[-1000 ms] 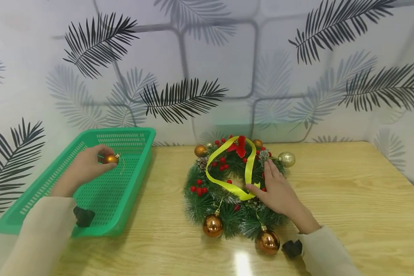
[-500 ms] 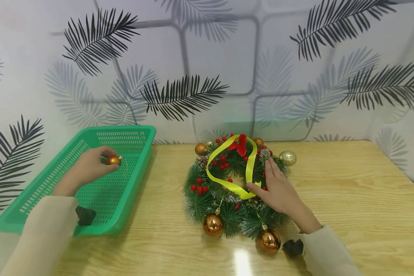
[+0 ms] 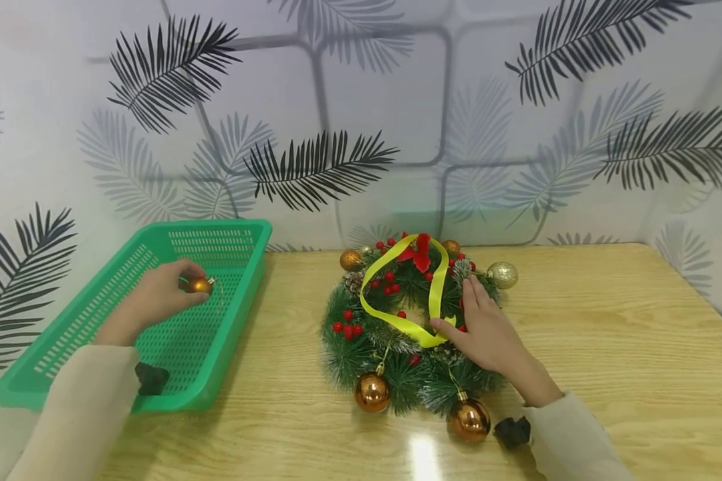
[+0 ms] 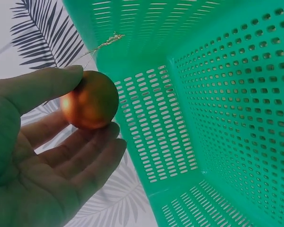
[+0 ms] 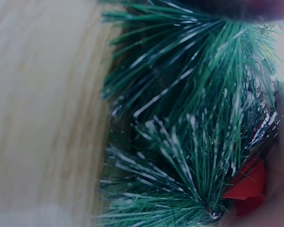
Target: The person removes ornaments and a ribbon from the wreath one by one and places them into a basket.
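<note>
Inside the green basket (image 3: 255, 267), my left hand (image 3: 159, 297) pinches a small orange-gold Christmas ball (image 3: 201, 286). A gold cap and a thin loop of thread trail from the ball. In the left wrist view the thumb lies across the ball (image 4: 90, 100), with fingers beneath it. My right hand (image 3: 490, 331) rests with straight fingers on the right side of a green Christmas wreath (image 3: 343, 354). A yellow ribbon (image 3: 436, 287) loops over the wreath, its lower end near my right thumb. Pine needles (image 5: 189, 94) and a red piece (image 5: 246, 187) show close up in the right wrist view.
Two shiny copper balls (image 3: 372, 393) hang at the wreath's front edge, on the wooden table (image 3: 614, 334). A pale gold glitter ball (image 3: 503, 275) sits at its right. The patterned wall (image 3: 391, 113) stands behind the table. A dark wrist-camera piece (image 3: 513, 433) sits by the right sleeve.
My left hand has shifted slightly right and a little lower with the orange ball in its fingers. The right hand stays in place on the wreath.
</note>
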The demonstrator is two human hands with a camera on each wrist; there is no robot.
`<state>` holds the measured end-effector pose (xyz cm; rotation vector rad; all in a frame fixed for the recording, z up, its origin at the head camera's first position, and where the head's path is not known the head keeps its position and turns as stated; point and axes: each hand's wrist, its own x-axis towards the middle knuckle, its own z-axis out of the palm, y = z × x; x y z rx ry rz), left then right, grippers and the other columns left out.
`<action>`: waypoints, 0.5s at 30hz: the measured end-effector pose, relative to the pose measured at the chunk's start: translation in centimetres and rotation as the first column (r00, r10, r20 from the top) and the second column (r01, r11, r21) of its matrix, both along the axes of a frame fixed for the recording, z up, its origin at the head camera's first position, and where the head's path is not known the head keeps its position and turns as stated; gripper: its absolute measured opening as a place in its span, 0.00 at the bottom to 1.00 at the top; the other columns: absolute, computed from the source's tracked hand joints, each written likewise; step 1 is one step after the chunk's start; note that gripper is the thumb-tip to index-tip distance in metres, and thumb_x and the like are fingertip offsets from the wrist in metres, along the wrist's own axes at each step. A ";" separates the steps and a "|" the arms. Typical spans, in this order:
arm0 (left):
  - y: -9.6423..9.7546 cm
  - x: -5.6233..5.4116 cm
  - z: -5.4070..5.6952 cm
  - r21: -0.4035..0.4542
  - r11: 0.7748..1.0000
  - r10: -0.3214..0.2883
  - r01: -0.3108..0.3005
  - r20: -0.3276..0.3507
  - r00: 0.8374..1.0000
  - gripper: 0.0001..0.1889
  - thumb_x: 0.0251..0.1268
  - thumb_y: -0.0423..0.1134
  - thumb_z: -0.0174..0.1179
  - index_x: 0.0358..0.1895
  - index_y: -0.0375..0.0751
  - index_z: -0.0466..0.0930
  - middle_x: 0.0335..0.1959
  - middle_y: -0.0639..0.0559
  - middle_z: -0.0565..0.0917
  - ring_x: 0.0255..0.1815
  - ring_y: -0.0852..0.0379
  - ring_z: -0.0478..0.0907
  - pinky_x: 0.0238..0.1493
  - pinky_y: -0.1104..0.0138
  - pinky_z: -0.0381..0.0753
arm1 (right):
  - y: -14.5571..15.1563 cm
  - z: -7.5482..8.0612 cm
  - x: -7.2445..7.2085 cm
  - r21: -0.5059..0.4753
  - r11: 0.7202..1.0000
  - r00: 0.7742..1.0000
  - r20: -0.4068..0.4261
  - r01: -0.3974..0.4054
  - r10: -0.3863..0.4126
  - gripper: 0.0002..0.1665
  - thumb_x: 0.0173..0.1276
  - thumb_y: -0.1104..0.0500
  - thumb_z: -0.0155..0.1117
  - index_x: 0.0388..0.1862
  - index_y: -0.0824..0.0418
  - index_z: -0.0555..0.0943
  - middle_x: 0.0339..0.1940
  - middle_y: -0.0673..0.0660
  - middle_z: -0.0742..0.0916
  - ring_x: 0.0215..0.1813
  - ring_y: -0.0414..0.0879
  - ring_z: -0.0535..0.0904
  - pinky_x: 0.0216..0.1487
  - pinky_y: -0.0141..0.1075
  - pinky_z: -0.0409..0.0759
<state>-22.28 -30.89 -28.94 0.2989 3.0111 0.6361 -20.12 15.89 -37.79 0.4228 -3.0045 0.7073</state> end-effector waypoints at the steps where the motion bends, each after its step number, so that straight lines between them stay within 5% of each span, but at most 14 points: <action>1: 0.0 0.0 0.0 -0.002 1.000 0.001 -0.001 0.003 1.000 0.22 0.62 0.39 0.62 0.55 0.28 0.72 0.52 0.29 0.78 0.52 0.32 0.76 0.43 0.49 0.80 | 0.0 0.0 0.0 0.000 1.000 1.000 0.000 -0.001 0.001 0.57 0.70 0.34 0.47 0.73 0.78 0.43 0.75 0.75 0.48 0.75 0.70 0.46 0.71 0.62 0.53; 15: 0.0 0.0 0.7 -0.002 1.000 -0.006 0.006 -0.013 1.000 0.25 0.63 0.39 0.60 0.58 0.25 0.69 0.56 0.26 0.74 0.56 0.30 0.72 0.49 0.43 0.76 | -0.1 0.2 0.0 0.005 1.000 1.000 0.010 0.002 -0.002 0.57 0.71 0.34 0.46 0.73 0.78 0.42 0.75 0.75 0.47 0.75 0.70 0.46 0.71 0.62 0.52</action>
